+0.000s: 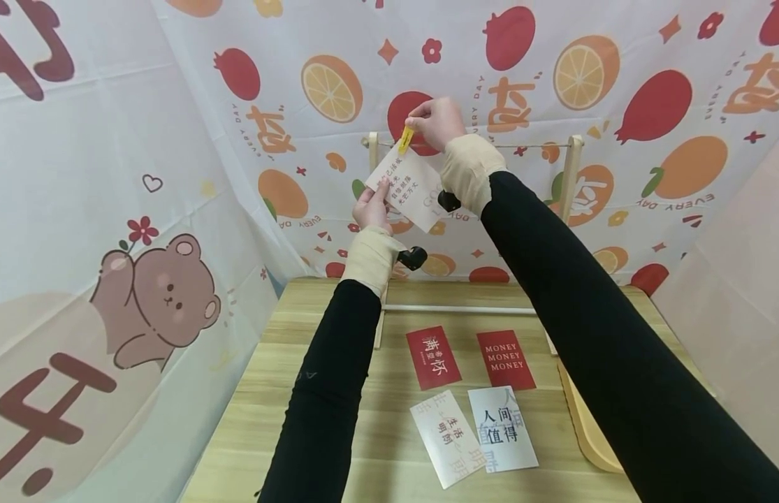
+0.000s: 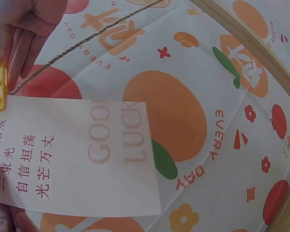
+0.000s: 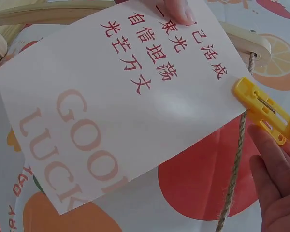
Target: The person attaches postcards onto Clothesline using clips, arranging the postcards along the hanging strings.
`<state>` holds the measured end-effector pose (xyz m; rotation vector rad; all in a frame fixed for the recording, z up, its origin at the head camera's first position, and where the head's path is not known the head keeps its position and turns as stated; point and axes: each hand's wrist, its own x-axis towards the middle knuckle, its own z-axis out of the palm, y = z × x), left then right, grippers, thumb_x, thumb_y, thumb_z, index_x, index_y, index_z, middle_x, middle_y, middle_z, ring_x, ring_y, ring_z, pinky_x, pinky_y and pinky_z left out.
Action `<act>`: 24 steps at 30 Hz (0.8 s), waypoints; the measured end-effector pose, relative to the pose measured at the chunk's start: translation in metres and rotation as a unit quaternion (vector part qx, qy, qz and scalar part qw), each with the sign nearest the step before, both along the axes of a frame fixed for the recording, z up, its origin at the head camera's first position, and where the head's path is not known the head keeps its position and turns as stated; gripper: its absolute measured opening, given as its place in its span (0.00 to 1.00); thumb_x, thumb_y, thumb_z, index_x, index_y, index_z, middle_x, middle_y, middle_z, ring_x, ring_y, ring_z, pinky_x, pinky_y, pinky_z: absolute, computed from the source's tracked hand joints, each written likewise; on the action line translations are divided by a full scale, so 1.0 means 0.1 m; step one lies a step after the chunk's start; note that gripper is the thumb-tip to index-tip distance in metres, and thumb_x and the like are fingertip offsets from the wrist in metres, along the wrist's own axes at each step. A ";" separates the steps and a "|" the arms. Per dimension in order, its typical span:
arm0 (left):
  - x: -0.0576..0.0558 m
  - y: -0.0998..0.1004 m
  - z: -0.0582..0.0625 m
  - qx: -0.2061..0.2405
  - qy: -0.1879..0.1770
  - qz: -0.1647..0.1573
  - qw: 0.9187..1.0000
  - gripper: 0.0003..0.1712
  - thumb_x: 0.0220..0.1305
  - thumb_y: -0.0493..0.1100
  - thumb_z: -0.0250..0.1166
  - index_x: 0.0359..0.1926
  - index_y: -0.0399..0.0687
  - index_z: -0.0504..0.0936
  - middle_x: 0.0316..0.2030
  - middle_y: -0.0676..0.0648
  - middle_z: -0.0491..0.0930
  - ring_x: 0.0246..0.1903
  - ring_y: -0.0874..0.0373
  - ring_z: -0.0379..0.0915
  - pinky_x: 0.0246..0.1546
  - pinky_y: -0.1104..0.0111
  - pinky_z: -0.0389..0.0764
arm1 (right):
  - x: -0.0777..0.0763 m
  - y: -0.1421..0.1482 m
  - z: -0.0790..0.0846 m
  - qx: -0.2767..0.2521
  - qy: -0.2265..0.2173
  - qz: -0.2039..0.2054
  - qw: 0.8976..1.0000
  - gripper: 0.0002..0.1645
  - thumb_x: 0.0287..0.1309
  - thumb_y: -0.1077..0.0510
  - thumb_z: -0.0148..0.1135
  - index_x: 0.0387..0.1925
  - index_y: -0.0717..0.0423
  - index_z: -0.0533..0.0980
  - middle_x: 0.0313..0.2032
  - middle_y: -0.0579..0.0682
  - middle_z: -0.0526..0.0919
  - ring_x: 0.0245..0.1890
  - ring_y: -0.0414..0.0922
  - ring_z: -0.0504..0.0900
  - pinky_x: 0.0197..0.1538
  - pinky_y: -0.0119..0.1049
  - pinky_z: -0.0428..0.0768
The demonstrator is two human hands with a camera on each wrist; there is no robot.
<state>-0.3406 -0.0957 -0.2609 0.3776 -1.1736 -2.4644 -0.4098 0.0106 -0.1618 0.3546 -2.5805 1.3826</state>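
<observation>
A pale card point(image 1: 416, 192) with red Chinese characters and faint "GOOD LUCK" lettering is held up tilted at the rack's rope. My left hand point(image 1: 372, 207) pinches its left edge, thumb on the printed face. At the card's upper corner, my right hand point(image 1: 441, 122) pinches a yellow clothespin point(image 3: 263, 108) by its tail end. The clothespin's nose lies over the card's corner, where the twine rope point(image 3: 236, 169) passes behind. Whether its jaws have closed on the rope is hard to see. In the left wrist view the card point(image 2: 77, 159) hangs below the rope.
A wooden rack with a right post point(image 1: 571, 178) and a white lower bar point(image 1: 458, 309) stands at the table's back. Two red cards point(image 1: 434, 358) and two pale cards point(image 1: 504, 428) lie on the wooden table point(image 1: 288, 391). A yellow tray point(image 1: 584, 426) sits right, partly behind my sleeve.
</observation>
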 end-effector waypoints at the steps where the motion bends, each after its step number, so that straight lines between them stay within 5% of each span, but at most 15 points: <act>1: -0.03 0.00 -0.02 -0.001 0.000 0.004 1.000 0.13 0.59 0.36 0.64 0.44 0.32 0.79 0.36 0.41 0.81 0.39 0.51 0.77 0.35 0.71 0.76 | 0.01 0.01 0.00 -0.001 -0.009 0.007 1.000 0.18 0.61 0.54 0.57 0.50 0.59 0.76 0.46 0.51 0.78 0.45 0.42 0.74 0.45 0.28 0.73; 6: -0.13 0.05 -0.20 -0.043 -0.026 0.043 0.998 0.21 0.53 0.35 0.68 0.49 0.35 0.75 0.43 0.43 0.78 0.41 0.55 0.75 0.43 0.70 0.75 | 0.13 0.21 -0.01 -0.003 -0.008 0.038 0.999 0.26 0.63 0.50 0.54 0.60 0.56 0.68 0.55 0.49 0.73 0.54 0.40 0.70 0.53 0.28 0.69; 11: 0.05 0.21 -0.54 -0.130 -0.037 0.066 0.989 0.26 0.50 0.35 0.70 0.50 0.37 0.70 0.46 0.45 0.73 0.46 0.56 0.69 0.46 0.71 0.71 | 0.48 0.61 -0.23 0.011 0.124 0.050 0.991 0.18 0.62 0.53 0.55 0.50 0.60 0.74 0.46 0.50 0.79 0.45 0.40 0.75 0.48 0.28 0.71; 14: 0.32 0.45 -0.91 -0.164 -0.016 0.018 0.986 0.20 0.53 0.33 0.66 0.46 0.36 0.70 0.41 0.45 0.73 0.44 0.54 0.68 0.47 0.69 0.71 | 0.77 0.95 -0.55 0.048 0.217 0.075 0.972 0.11 0.60 0.58 0.58 0.40 0.63 0.78 0.37 0.52 0.82 0.36 0.42 0.77 0.42 0.30 0.74; 17: 0.71 0.81 -1.38 -0.164 0.002 -0.085 0.983 0.15 0.55 0.31 0.63 0.44 0.33 0.71 0.39 0.43 0.75 0.42 0.51 0.71 0.48 0.64 0.73 | 1.07 1.35 -1.00 0.116 0.254 0.094 0.955 0.07 0.59 0.60 0.60 0.33 0.62 0.79 0.28 0.50 0.82 0.25 0.40 0.76 0.31 0.32 0.75; 22: 1.38 1.57 -2.13 -0.215 -0.061 -0.231 0.947 0.14 0.50 0.31 0.67 0.39 0.36 0.75 0.31 0.46 0.76 0.32 0.53 0.75 0.38 0.63 0.78 | 1.46 2.18 -1.86 0.231 0.149 0.088 0.958 0.05 0.59 0.61 0.59 0.28 0.57 0.78 0.21 0.45 0.77 0.18 0.38 0.69 0.22 0.34 0.72; 24: 1.61 1.86 -2.34 -0.259 -0.104 -0.266 0.923 0.14 0.47 0.33 0.70 0.36 0.42 0.75 0.28 0.51 0.75 0.28 0.58 0.73 0.32 0.65 0.78 | 1.56 2.52 -2.22 0.269 0.081 0.081 0.956 0.06 0.58 0.63 0.58 0.25 0.57 0.77 0.21 0.44 0.76 0.19 0.39 0.70 0.23 0.36 0.72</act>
